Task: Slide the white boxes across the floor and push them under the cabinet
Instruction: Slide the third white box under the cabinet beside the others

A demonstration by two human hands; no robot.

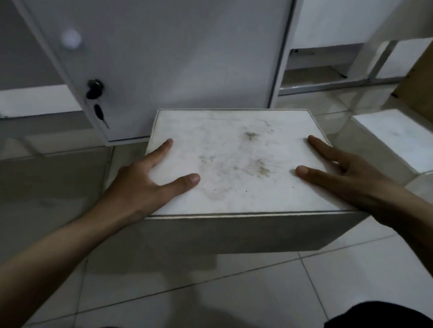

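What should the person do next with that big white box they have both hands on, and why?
Probably keep pushing it forward along the floor tiles. Both the left hand and the right hand hold the white box at its sides, thumbs on top. Its far edge has only reached the cabinet door, so nearly all of it sits out in the open. A second box waits at the right.
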